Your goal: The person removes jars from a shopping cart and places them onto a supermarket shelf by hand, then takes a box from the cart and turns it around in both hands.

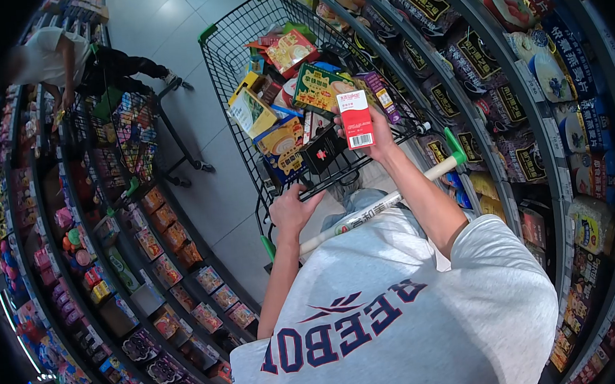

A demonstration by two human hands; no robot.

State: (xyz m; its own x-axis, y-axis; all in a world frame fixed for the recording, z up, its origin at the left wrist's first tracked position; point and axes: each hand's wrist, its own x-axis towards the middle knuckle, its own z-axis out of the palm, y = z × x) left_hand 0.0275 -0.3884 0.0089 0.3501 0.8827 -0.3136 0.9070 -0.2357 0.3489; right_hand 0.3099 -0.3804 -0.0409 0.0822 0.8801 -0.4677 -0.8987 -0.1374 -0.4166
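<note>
My right hand is closed around a small red and white box with a barcode at its lower end, held up over the near part of a shopping cart. My left hand rests at the cart's near edge, its thumb reaching toward the dark rim; what its fingers grip, if anything, is hard to tell. Inside the cart lie several packages, among them a green box, a red and yellow box, a blue and yellow box and a black box.
The cart's pale handle bar crosses in front of my body. Shelves of bagged goods stand close on the right, with more shelves on the left. Another person stands at the upper left beside a second cart.
</note>
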